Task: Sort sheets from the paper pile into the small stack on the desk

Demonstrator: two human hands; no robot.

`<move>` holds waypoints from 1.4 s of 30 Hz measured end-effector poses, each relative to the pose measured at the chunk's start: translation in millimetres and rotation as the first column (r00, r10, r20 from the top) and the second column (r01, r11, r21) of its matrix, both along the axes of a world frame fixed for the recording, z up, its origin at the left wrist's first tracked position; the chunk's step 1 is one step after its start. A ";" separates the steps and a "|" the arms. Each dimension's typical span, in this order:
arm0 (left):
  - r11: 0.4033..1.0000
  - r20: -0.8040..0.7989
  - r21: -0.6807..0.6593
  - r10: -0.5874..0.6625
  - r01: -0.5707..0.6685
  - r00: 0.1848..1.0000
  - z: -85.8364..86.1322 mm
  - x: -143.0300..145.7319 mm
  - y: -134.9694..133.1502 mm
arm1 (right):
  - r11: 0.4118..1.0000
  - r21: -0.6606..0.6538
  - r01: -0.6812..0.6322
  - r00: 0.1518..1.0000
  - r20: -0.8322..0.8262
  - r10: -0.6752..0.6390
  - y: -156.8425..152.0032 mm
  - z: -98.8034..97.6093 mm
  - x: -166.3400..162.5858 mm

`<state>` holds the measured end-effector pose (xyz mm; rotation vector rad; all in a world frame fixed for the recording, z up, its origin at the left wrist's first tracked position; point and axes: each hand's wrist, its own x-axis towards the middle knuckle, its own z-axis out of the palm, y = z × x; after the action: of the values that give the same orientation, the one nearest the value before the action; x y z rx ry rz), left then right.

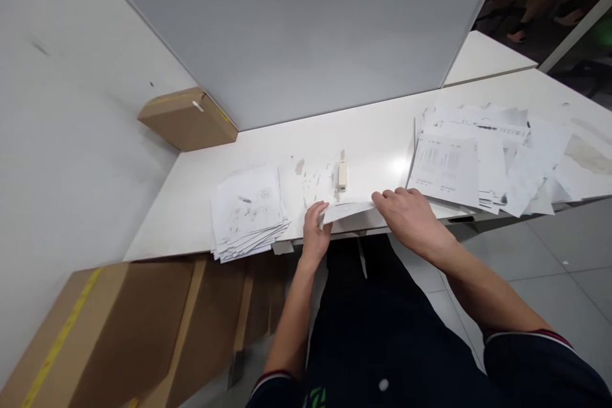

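Between my two hands a white sheet of paper [349,210] is held near the front edge of the table, tilted and seen almost edge-on. My left hand [316,233] grips its left end with the fingers bent round it. At the right end, my right hand [410,215] pinches the paper with its fingers curled. Whether it is one sheet or several cannot be made out. Just beyond the paper lies a small cream-coloured stapler [342,175]. A stack of printed sheets [248,207] sits left of my left hand, its front edge over the table's edge.
Spread papers [449,162] cover the right part of the white table [368,121]. A cardboard box [186,118] leans at the back left. Larger cardboard boxes [138,319] stand below on the left. A grey panel [310,32] rises along the back.
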<state>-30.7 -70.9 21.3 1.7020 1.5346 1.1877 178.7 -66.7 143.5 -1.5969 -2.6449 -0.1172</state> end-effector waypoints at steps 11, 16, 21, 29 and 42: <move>0.971 0.422 -0.238 0.122 -0.020 0.898 15.6 -1.1 0.6 | 0.686 -0.683 -0.249 0.475 -0.704 -0.528 -6.0 -55.6 34.0; 0.977 -0.039 -0.202 0.057 -0.064 0.998 4.2 6.0 5.4 | 0.546 -0.786 -0.288 0.233 -0.611 -0.757 -24.8 -116.0 30.2; 0.993 -0.173 -0.092 0.061 -0.078 0.983 -1.9 14.3 28.2 | 0.544 -0.781 -0.308 0.100 -0.595 -0.798 -30.5 -124.7 29.9; 1.000 -0.311 -0.014 0.000 -0.005 0.950 -4.4 20.9 47.4 | 0.549 -0.797 -0.251 0.103 -0.586 -0.804 -18.2 -115.3 31.4; 1.000 -0.511 0.009 0.024 -0.022 0.859 -14.1 23.8 52.9 | 0.554 -0.789 -0.264 0.063 -0.588 -0.807 -13.5 -117.8 27.6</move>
<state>-6.8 -18.0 7.3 2.1228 1.8558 0.7716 206.4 -80.2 25.7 -1.3963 -1.0277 1.7129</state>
